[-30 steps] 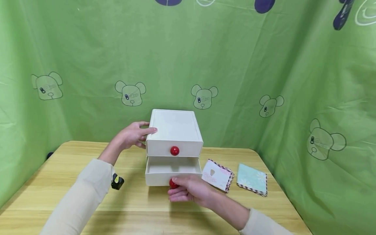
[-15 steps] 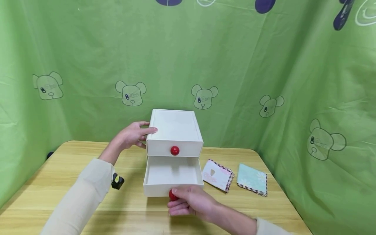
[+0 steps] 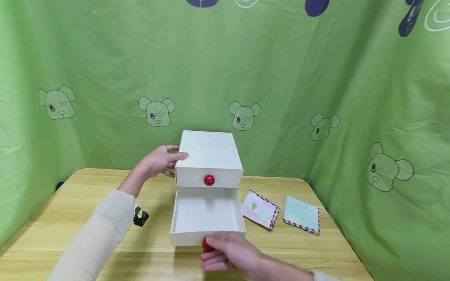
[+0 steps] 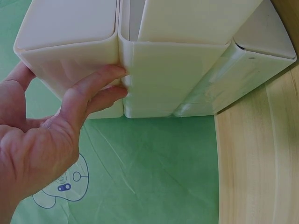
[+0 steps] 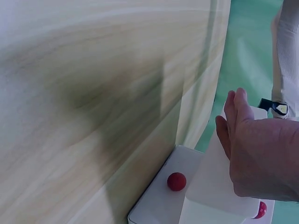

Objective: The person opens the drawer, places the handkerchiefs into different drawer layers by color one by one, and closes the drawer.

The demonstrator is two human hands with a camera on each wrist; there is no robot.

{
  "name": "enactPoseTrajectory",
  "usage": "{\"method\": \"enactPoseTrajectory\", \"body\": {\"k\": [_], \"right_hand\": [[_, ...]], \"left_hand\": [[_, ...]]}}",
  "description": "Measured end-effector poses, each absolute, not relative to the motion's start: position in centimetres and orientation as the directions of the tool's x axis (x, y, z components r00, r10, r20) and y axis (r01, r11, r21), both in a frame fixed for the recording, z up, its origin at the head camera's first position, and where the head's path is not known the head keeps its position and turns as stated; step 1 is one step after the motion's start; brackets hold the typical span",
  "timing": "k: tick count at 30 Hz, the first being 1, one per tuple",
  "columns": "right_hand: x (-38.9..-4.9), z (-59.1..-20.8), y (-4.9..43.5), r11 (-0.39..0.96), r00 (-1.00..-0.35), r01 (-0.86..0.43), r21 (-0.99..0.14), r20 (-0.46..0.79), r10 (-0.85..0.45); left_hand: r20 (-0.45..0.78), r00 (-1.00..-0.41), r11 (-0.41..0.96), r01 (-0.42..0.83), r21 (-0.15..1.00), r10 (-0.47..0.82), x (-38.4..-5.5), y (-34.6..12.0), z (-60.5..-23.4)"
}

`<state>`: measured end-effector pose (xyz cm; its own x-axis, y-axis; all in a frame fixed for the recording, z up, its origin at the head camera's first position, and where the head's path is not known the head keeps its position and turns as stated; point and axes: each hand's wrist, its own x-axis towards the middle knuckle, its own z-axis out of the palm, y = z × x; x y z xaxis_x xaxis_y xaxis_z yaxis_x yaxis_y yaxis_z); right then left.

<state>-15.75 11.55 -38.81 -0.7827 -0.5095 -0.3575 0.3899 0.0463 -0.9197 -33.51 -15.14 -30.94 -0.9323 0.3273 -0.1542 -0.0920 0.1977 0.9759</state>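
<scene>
A white drawer cabinet [image 3: 211, 150] stands on the table, its middle drawer [image 3: 207, 214] pulled well out and bare inside. My right hand [image 3: 233, 251] pinches that drawer's red knob [image 3: 207, 244] between thumb and fingers. On the upper left edge of the cabinet rests my left hand [image 3: 158, 162], thumb on top. In the left wrist view its fairly straight fingers [image 4: 96, 86] press against the cabinet's side wall. The top drawer, with its own red knob [image 3: 209, 180], is closed. Another red knob [image 5: 176, 181] shows on the bottom drawer in the right wrist view.
To the cabinet's right lie a folded white and pink cloth [image 3: 261, 210] and a folded light-blue cloth [image 3: 301, 214], both with checked edging. A small black device [image 3: 140, 216] with a yellow mark sits by my left sleeve. Green curtains [image 3: 281, 78] surround the wooden table [image 3: 102, 183].
My right hand has moved toward me with the red knob, drawing the middle drawer much further out. My left hand has stayed on the cabinet, and the cloths have not moved.
</scene>
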Motion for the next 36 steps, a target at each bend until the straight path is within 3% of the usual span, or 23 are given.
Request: {"method": "enactPoseTrajectory", "body": {"k": [36], "right_hand": [[-14.71, -39.26, 11.58, 0.079, -0.771, 0.424, -0.902, -0.405, -0.491]], "left_hand": [[-0.160, -0.933, 0.205, -0.097, 0.974, 0.323, -33.44, -15.06, -30.96]]}}
